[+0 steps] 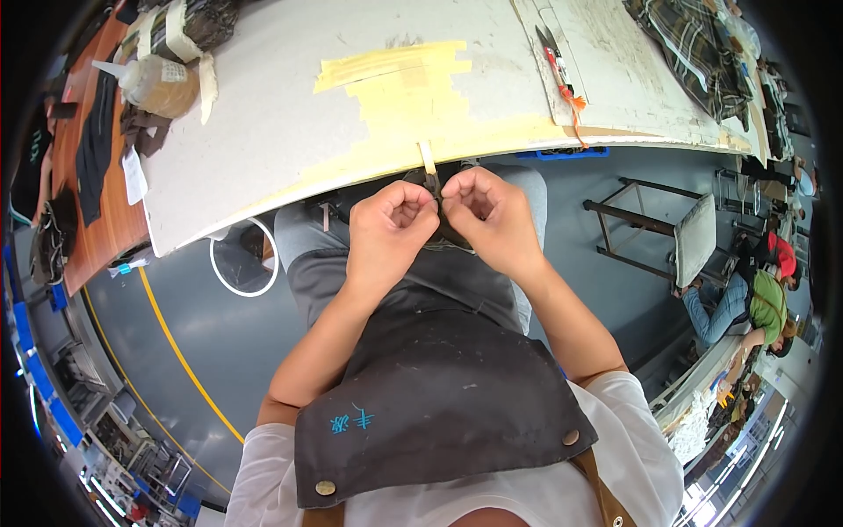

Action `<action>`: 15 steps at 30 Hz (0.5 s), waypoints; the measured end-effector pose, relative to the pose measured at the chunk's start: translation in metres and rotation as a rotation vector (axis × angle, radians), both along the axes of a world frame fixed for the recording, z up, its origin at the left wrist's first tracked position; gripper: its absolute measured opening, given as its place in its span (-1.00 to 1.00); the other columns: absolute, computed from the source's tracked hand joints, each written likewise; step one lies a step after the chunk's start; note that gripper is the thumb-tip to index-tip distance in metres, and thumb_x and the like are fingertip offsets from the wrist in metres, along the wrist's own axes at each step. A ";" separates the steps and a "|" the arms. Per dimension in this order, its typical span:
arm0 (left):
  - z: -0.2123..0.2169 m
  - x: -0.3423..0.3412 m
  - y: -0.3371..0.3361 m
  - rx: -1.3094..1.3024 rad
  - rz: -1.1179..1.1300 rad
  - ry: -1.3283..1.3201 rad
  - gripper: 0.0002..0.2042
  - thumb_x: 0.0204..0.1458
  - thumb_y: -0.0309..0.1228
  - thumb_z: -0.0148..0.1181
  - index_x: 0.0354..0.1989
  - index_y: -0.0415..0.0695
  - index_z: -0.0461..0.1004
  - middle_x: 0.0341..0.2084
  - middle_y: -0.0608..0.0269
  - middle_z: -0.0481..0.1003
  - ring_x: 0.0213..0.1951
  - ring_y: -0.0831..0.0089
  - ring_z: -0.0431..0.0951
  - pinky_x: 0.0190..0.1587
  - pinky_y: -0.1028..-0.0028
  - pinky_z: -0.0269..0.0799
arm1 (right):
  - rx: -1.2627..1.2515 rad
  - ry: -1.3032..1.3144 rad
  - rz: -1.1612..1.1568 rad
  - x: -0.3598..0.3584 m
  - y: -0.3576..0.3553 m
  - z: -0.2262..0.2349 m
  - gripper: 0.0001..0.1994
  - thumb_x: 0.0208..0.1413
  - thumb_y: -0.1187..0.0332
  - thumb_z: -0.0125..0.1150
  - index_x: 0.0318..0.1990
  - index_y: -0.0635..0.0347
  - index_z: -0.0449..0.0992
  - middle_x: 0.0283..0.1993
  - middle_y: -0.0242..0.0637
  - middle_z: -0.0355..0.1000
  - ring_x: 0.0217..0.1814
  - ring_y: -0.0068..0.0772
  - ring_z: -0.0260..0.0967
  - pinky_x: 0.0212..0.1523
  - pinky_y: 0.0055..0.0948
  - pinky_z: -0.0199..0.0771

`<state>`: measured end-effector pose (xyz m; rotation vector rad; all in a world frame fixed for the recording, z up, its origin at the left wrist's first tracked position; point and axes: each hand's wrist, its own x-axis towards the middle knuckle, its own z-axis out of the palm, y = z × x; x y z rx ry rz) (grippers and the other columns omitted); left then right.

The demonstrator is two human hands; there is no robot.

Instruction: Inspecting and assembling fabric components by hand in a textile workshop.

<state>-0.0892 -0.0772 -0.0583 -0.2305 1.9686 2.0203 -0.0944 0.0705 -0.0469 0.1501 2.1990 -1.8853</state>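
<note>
Head view: both hands meet at the near edge of a white worktable [290,132], above the person's lap.
Left hand [389,230]: fingers curled in, pinching a small dark piece [432,182] from its left side.
Right hand [488,220]: fingers curled in, pinching the same dark piece from the right; knuckles of the two hands nearly touch.
Dark piece: held between both hands just below the table edge, mostly hidden by the fingers.
Tape strip [427,157]: short, pale, hanging over the table edge right above the dark piece.
Yellow tape patch [404,83]: stuck on the tabletop behind the strip.
Scissors [555,60]: red-handled, lying on the table far right, well apart from the hands.
Apron [430,386]: dark, covering the person's chest and lap.
</note>
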 end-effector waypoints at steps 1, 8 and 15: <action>-0.002 0.001 0.000 0.044 0.042 -0.014 -0.98 -0.13 -0.59 0.14 -0.52 -0.27 0.44 -0.66 0.43 0.43 -0.58 0.79 0.34 -0.50 0.72 0.28 | 0.034 0.071 0.015 0.001 -0.001 0.002 -0.92 -0.11 0.54 0.19 -0.41 0.32 0.45 -0.53 -0.37 0.43 -0.55 -0.67 0.34 -0.53 -0.66 0.36; -0.001 0.002 -0.001 0.017 0.043 0.027 -0.97 -0.14 -0.59 0.14 -0.51 -0.28 0.44 -0.65 0.36 0.45 -0.58 0.75 0.36 -0.49 0.69 0.31 | 0.293 0.188 0.060 0.005 0.000 0.009 -0.87 -0.16 0.53 0.24 -0.41 0.31 0.44 -0.51 -0.28 0.44 -0.54 -0.56 0.40 -0.50 -0.60 0.41; 0.001 0.001 -0.001 0.027 0.028 0.039 -0.97 -0.15 -0.60 0.16 -0.50 -0.28 0.44 -0.65 0.35 0.46 -0.56 0.74 0.40 -0.48 0.69 0.34 | 0.325 0.324 0.036 0.000 -0.004 0.007 -0.90 -0.15 0.53 0.23 -0.43 0.32 0.45 -0.53 -0.26 0.44 -0.56 -0.56 0.40 -0.50 -0.60 0.41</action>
